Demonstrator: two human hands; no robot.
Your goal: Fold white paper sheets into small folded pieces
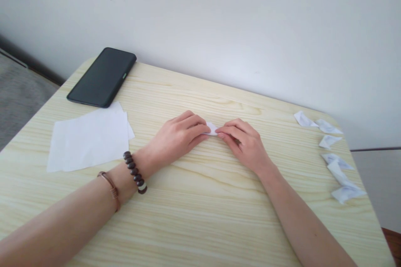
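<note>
Paper piece (212,129), small, folded, mid-surface (203,204), pinched btwn L hand (180,133) & R hand (247,142), prob. part-done (grip hides most), w/ approx. six folded pcs (347,193) near R edge seemingly finished, flat sheets (90,139) at L yet unfolded.

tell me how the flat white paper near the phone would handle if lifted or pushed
The flat white paper would likely be floppy, since it looks thin. It is probably light, as only a few layers show. Its edges sit askew, so a push might slide one sheet over another.
</note>
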